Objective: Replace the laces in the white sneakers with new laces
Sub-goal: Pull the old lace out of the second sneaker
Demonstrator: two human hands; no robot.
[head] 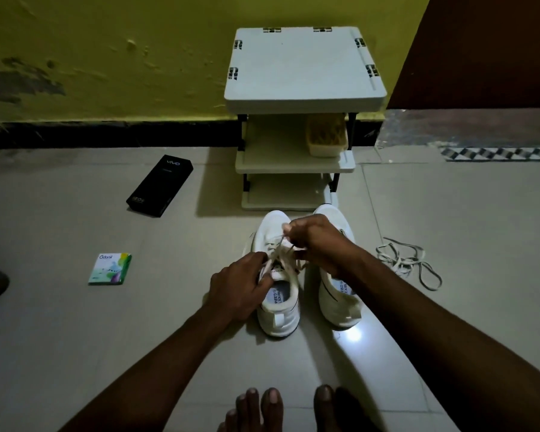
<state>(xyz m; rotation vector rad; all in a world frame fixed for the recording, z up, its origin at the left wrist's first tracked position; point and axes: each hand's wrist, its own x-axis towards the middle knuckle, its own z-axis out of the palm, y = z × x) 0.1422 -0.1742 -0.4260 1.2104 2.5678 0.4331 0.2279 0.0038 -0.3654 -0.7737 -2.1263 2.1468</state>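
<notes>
Two white sneakers stand side by side on the floor, toes pointing away from me. My left hand [242,285] grips the left sneaker [278,313] at its tongue and eyelets. My right hand [315,241] pinches the white lace [280,243] of that sneaker and holds it up above the eyelets. The right sneaker [340,304] stands under my right wrist, and its eyelets are hidden. A loose, tangled lace [409,261] lies on the floor to the right of the sneakers.
A white plastic shelf rack [303,73] stands against the yellow wall just beyond the sneakers, with a small basket [326,137] on its middle shelf. A black phone box [159,185] and a small Odonil packet [110,269] lie on the floor at left. My bare toes [262,403] show at the bottom.
</notes>
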